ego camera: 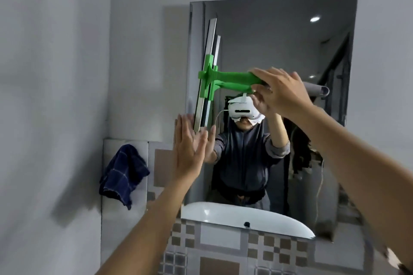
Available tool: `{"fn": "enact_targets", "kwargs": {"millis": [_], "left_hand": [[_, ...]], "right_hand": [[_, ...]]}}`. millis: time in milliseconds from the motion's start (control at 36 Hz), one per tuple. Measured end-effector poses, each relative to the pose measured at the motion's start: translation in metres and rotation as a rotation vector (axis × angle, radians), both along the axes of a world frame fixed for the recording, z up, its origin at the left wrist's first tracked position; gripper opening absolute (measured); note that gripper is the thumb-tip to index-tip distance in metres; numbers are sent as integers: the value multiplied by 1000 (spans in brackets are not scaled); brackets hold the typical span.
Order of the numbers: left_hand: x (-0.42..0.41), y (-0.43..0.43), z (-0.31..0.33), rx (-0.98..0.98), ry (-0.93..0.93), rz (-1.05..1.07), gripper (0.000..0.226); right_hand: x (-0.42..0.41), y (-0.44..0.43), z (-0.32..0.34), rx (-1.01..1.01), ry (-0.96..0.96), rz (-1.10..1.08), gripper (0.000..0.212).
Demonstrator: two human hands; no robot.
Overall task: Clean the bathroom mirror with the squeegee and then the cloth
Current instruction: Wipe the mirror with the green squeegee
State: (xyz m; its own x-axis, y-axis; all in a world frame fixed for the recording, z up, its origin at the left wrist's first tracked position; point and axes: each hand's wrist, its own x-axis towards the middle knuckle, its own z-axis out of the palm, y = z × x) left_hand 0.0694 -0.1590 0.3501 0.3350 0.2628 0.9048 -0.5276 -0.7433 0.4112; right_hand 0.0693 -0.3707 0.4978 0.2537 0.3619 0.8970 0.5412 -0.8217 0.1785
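Fingers of my right hand (283, 94) grip the squeegee (214, 78) handle, blade upright along the mirror's (290, 40) left edge, while my left hand (190, 147) presses flat, fingers spread.

A shiny glass mirror (279, 51) is seen. The squeegee (228, 78) looks like smooth green plastic. The cloth (123, 172) looks soft and blue.

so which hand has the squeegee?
The right hand, closed on the green squeegee handle. The left hand is open, flat near the mirror's edge.
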Motion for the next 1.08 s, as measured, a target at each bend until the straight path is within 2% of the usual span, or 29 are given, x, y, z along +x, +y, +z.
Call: {"fn": "enact_targets", "kwargs": {"millis": [167, 417, 694, 1083], "left_hand": [[33, 2, -38, 105, 79, 12, 82], [51, 2, -46, 180, 64, 141, 81], [53, 5, -47, 200, 46, 149, 82], [54, 7, -46, 206, 58, 165, 82]], "right_hand": [[12, 13, 43, -16, -40, -54, 37], [24, 39, 72, -41, -67, -26, 33], [27, 58, 84, -47, -49, -21, 33], [10, 43, 93, -111, -4, -71, 27]]}}
